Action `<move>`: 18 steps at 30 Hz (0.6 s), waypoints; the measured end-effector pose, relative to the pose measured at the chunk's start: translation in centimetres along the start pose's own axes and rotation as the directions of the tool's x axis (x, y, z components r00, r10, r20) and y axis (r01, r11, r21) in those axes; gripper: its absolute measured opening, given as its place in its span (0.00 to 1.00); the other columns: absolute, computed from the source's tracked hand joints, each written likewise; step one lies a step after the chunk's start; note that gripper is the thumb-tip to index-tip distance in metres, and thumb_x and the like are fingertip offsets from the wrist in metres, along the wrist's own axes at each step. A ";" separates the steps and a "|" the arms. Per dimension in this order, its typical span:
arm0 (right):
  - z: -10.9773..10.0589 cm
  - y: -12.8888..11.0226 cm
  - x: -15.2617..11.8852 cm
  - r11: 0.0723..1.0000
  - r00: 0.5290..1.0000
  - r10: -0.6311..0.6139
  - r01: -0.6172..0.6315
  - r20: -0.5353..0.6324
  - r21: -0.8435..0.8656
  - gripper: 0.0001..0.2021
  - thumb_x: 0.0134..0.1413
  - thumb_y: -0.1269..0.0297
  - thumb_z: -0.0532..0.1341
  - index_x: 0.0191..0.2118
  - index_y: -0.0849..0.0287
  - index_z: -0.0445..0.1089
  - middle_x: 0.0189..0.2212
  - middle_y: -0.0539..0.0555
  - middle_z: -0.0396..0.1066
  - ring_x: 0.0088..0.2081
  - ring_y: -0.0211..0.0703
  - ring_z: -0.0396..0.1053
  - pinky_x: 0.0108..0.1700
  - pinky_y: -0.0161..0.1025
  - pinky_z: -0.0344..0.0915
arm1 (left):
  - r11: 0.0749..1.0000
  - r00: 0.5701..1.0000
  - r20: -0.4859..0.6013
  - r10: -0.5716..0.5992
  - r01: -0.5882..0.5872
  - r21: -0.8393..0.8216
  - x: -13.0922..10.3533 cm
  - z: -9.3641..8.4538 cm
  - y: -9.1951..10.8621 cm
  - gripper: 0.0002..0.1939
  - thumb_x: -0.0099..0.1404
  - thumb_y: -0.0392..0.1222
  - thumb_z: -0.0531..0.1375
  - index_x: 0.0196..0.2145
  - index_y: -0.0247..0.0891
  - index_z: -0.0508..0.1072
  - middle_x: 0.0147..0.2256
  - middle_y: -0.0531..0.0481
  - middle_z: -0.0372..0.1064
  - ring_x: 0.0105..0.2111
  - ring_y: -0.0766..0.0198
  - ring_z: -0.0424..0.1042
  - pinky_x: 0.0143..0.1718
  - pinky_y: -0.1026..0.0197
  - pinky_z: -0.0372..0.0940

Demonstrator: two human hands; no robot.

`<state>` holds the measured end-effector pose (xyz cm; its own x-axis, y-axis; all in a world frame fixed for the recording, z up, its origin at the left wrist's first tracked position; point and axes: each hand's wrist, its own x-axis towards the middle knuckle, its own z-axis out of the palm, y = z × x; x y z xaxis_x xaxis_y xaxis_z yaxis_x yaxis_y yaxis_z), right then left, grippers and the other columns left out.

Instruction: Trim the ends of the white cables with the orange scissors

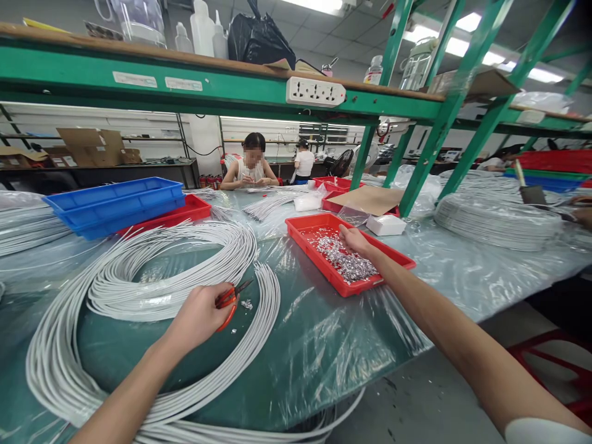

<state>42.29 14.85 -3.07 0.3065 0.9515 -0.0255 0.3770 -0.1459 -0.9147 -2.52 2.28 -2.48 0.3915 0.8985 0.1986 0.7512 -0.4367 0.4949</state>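
My left hand (pixel 198 314) is closed round the orange-red handles of a small pair of scissors (pixel 226 298), whose dark blades point right. Beneath and around it lies a big coil of white cable (pixel 60 345), with the cable ends (pixel 266 274) fanned out just beyond the blades. A few tiny silvery bits (pixel 247 304) rest on the table by the scissors. Over the red tray (pixel 300 246) reaches my right hand (pixel 355 240), its fingers drawn together; whatever they pinch is too small to make out. Small shiny metal pieces (pixel 354 266) are heaped in that tray.
Stacked blue trays (pixel 115 200) sit on a red tray at the left. Behind the red tray stand a white box (pixel 385 225) and green shelf posts (pixel 420 166). More coiled cable (pixel 494 222) lies at right. A person (pixel 250 166) sits across the table.
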 end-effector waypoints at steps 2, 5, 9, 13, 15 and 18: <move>0.0 0.1 -0.1 1.000 1.000 -0.009 0.009 -0.002 -0.002 0.17 0.64 0.59 0.59 0.54 0.61 0.67 0.50 0.58 0.69 0.46 0.46 0.71 0.46 0.48 0.71 | 1.000 1.000 0.005 0.001 -0.001 -0.014 0.0 0.0 0.1 0.09 0.60 0.41 0.52 0.23 0.39 0.59 0.20 0.56 0.55 0.22 0.69 0.51 0.26 0.65 0.48; 0.0 0.2 -0.1 1.000 1.000 -0.024 0.024 -0.003 -0.004 0.17 0.63 0.59 0.60 0.54 0.61 0.67 0.50 0.58 0.69 0.46 0.46 0.71 0.46 0.49 0.71 | 0.999 1.000 0.015 -0.009 0.009 -0.037 0.0 0.0 0.1 0.09 0.60 0.41 0.53 0.23 0.39 0.59 0.20 0.56 0.55 0.22 0.69 0.51 0.25 0.65 0.47; 0.1 0.4 0.0 0.999 0.999 -0.051 0.051 -0.006 -0.008 0.16 0.64 0.59 0.59 0.53 0.61 0.67 0.49 0.58 0.69 0.45 0.45 0.71 0.45 0.47 0.72 | 0.998 1.000 0.003 0.002 -0.002 -0.063 -0.1 0.1 0.0 0.09 0.59 0.42 0.53 0.23 0.38 0.60 0.19 0.56 0.55 0.22 0.69 0.51 0.25 0.65 0.47; 0.1 0.6 0.1 0.997 0.998 -0.070 0.070 -0.001 -0.025 0.15 0.64 0.59 0.59 0.52 0.62 0.67 0.46 0.57 0.70 0.41 0.43 0.72 0.42 0.44 0.72 | 0.996 1.000 -0.004 0.005 -0.005 -0.085 -0.2 0.0 0.1 0.08 0.58 0.41 0.54 0.22 0.38 0.62 0.18 0.56 0.55 0.22 0.69 0.50 0.25 0.65 0.46; 0.1 0.7 0.2 0.996 0.997 -0.076 0.076 -0.001 -0.037 0.15 0.64 0.60 0.59 0.52 0.62 0.67 0.45 0.56 0.71 0.40 0.42 0.72 0.40 0.43 0.73 | 0.996 1.000 -0.002 0.001 -0.001 -0.084 -0.2 -0.1 0.3 0.08 0.58 0.41 0.54 0.22 0.38 0.62 0.18 0.56 0.55 0.22 0.69 0.50 0.25 0.65 0.46; 0.0 0.7 0.3 0.995 0.996 -0.090 0.090 0.005 -0.053 0.15 0.64 0.60 0.59 0.52 0.62 0.67 0.45 0.56 0.71 0.40 0.42 0.72 0.41 0.43 0.73 | 0.998 1.000 -0.001 -0.001 0.001 -0.069 -0.3 -0.2 0.5 0.08 0.58 0.41 0.53 0.22 0.38 0.61 0.19 0.57 0.55 0.22 0.69 0.49 0.25 0.64 0.46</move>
<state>42.68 15.04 -3.76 0.2671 0.9621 0.0546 0.4485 -0.0740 -0.8907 -2.33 1.82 -2.12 0.3902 0.8989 0.1995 0.7132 -0.4321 0.5519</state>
